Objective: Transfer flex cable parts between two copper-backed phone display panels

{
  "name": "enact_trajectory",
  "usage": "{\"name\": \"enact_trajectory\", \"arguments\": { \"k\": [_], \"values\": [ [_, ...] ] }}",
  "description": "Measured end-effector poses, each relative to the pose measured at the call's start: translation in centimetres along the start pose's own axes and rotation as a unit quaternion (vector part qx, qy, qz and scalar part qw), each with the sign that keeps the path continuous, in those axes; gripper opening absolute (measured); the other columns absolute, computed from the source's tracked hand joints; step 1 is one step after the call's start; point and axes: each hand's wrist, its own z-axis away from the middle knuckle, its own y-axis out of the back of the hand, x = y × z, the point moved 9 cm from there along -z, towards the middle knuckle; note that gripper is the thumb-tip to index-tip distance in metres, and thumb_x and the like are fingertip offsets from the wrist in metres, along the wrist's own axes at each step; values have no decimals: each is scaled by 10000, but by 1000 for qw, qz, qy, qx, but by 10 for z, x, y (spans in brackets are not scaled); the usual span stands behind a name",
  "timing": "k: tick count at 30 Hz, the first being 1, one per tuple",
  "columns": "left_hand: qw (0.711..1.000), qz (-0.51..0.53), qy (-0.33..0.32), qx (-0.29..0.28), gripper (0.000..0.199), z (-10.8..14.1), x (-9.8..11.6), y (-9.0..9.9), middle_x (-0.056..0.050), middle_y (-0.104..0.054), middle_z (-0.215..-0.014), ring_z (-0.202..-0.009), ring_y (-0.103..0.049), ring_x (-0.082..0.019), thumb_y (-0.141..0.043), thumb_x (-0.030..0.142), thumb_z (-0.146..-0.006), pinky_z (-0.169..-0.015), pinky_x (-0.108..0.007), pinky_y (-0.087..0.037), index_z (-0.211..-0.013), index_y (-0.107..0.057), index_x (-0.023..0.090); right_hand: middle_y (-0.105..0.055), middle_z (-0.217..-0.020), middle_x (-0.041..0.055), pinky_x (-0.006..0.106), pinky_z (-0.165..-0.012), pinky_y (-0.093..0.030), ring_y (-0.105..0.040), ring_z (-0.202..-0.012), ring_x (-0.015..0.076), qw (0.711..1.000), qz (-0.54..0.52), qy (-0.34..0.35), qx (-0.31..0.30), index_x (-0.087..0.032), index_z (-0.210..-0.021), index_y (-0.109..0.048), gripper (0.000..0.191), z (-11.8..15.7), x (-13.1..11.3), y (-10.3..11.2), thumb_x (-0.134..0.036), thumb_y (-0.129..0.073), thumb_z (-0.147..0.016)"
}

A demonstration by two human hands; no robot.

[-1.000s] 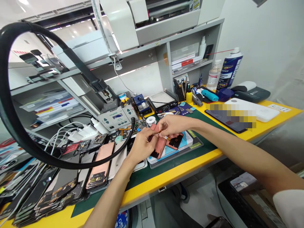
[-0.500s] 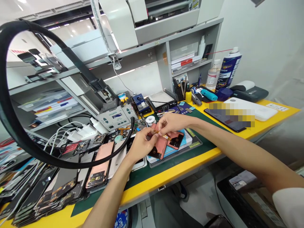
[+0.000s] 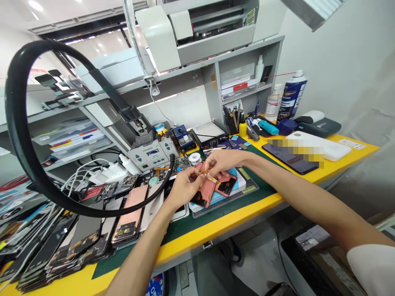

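Note:
My left hand (image 3: pixel 184 190) grips the edge of a copper-pink phone panel (image 3: pixel 206 192), which has a dark patch at its lower end. My right hand (image 3: pixel 225 161) pinches a thin amber flex cable (image 3: pixel 212 178) just above that panel, and the two hands nearly touch. A second copper-pink panel (image 3: pixel 226 186) with a dark rectangular face lies under my right hand. Both panels sit over a pale blue box (image 3: pixel 224 201). My fingers hide the cable's ends.
The box rests on a grey perforated mat (image 3: pixel 239 193) on a green bench mat (image 3: pixel 262 176). Opened phones (image 3: pixel 128 220) crowd the left. A black flexible hose (image 3: pixel 114 207) arcs over them, close to my left wrist. A soldering station (image 3: pixel 148 154) stands behind.
The whole view has shifted slightly as my head moved. The amber cable now shows more plainly between my fingers, and the panels have turned a little. Neither hand has let go.

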Motion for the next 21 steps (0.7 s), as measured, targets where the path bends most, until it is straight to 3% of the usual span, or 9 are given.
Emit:
{"name": "enact_trajectory", "arguments": {
  "k": [11,21],
  "values": [
    [999,-16,-27,20,160,0,1,3,19,-620,-694,-644,-532,-119,-596,270,-853,-668,-243,-408,-745,-631,157,-645,-531,-12,183,-379,-476,-571,-390,111,999,-40,8,-7,-129,-792,-682,132,-4,6,0,-241,-657,-727],
    [998,-47,-24,35,147,2,2,5,16,-640,-717,-683,-541,-134,-595,265,-842,-675,-259,-386,-738,-623,165,-701,-634,18,189,-406,-517,-645,-477,136,999,-50,9,-17,-140,-823,-667,111,-7,11,0,-221,-647,-750]
  ]
}}
